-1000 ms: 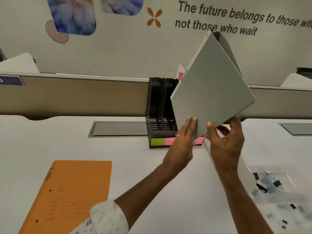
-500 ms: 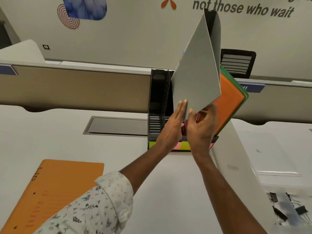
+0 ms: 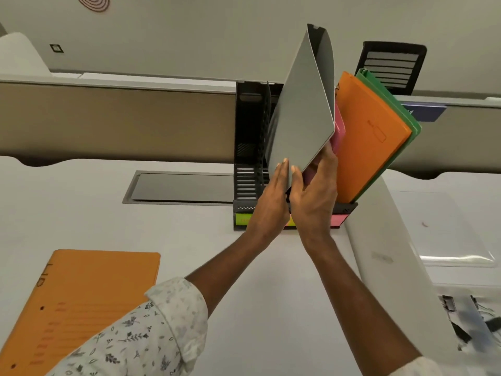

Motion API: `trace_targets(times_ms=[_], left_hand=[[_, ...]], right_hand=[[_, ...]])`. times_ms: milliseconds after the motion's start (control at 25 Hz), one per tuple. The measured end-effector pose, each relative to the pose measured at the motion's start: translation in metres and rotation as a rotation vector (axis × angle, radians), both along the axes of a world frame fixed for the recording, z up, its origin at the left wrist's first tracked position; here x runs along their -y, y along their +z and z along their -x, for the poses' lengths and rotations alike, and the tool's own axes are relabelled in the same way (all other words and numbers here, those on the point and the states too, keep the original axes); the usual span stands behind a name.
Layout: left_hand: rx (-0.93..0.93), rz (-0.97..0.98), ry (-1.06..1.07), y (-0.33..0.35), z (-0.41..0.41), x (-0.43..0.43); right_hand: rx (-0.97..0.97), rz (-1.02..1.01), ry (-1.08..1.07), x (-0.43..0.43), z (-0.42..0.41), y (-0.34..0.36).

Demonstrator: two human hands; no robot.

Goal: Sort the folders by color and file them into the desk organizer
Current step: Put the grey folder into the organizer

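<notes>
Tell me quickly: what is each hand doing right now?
Left hand: open, straight fingers flat against the grey folder.
Right hand: pinches the grey folder's lower corner, thumb in front, fingers behind.

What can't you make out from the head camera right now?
Head view only.
Lower corner of the grey folder and its slot in the organizer: hidden by the left hand and right hand.
Most of the pink folder: behind the grey folder.
Part of the orange folder on the desk: cut off by the left and bottom edges.
The clips, bottom right: blurred.
</notes>
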State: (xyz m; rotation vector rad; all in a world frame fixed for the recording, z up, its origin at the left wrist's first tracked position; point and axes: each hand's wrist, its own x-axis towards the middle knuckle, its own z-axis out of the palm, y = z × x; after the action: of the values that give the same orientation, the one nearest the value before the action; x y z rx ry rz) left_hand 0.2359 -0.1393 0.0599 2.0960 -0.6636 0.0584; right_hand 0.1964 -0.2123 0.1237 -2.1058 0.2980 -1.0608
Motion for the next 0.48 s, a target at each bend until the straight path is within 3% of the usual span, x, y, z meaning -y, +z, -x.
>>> trace_targets(times_ms=[240,360,480], left_hand=[[0.025,-0.026,0.055,0.007,0.001,0.003],[0.061,0.018,0.055,0.015,0.001,0.007],[0.022,0.010,0.050,0.016,0.000,0.009]], right_hand=[[0.151,0.258,-0.012,0.009,-0.007,0.046],[0.037,0.339,0.034,0.012,-0.014,0.068],[-0.234,0.375,0.057,0.015,-0.023,0.077]])
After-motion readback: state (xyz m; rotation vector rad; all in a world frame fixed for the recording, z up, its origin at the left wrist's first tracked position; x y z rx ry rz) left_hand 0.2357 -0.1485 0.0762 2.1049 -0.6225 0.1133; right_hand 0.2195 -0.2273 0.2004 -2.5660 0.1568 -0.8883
